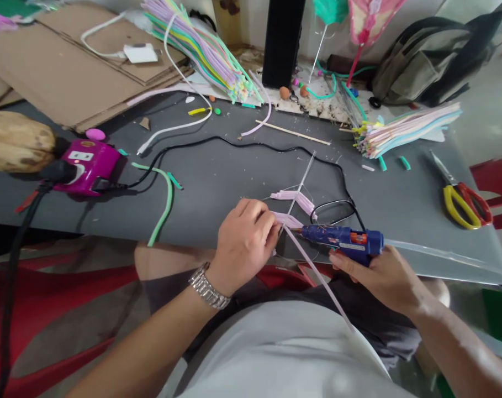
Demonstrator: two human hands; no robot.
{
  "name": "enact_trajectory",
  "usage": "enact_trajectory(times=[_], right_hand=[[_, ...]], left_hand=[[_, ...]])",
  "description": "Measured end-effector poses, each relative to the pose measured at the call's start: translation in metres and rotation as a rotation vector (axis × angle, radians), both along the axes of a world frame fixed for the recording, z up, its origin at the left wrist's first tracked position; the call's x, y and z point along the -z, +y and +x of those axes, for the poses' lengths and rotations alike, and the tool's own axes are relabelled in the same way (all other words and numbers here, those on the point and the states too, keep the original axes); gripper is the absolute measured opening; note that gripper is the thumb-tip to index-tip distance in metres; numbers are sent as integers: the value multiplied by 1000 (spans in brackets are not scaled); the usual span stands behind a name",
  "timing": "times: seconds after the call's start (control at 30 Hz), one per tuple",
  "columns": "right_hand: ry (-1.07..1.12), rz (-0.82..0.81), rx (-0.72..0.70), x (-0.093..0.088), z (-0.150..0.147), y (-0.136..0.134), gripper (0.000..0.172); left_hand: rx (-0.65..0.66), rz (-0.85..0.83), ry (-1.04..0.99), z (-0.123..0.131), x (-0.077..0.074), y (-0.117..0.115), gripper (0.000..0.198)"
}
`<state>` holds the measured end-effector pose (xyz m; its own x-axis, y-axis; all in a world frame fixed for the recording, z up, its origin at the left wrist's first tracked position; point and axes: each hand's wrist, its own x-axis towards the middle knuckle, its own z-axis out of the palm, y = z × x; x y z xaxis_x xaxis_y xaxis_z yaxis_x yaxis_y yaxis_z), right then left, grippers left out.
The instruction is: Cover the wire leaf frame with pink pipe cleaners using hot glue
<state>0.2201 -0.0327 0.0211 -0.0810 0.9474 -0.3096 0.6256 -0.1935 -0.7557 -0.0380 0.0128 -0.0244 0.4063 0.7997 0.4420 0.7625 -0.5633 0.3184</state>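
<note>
My right hand (377,273) is wrapped round a blue glue gun (342,237), its nozzle pointing left; a clear glue stick (433,249) runs out of its back end. My left hand (246,237) pinches the lilac pipe-cleaner piece (281,219) on a thin pale stem (304,176), right by the nozzle. Farther up the stem, more lilac pieces (304,202) branch to both sides in a V. From the pinched spot a long lilac strip (317,273) trails down over my lap. My left fingertips are partly hidden.
A black cord (234,143) crosses the grey table (209,193) from a purple power socket (87,166). Scissors (461,199) lie at the right. Behind are pipe-cleaner bundles (205,52), cardboard (68,72), a thin wooden stick (294,132) and a backpack (428,63). A green strip (167,204) overhangs the front edge.
</note>
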Motion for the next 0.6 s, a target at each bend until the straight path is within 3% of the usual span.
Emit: enact_trajectory(times=[0.27,0.43,0.6], right_hand=[[-26,88,-6,-2,0,-3,32],[-38,112,-1,0,-1,-7,29],[-92,104,11,1,-2,-8,29]], left_hand=[[-7,-94,16,5,-10,-8,14],[-69,-60,-7,13,-6,-14,4],[-90,-65,-29,15,-5,-17,9]])
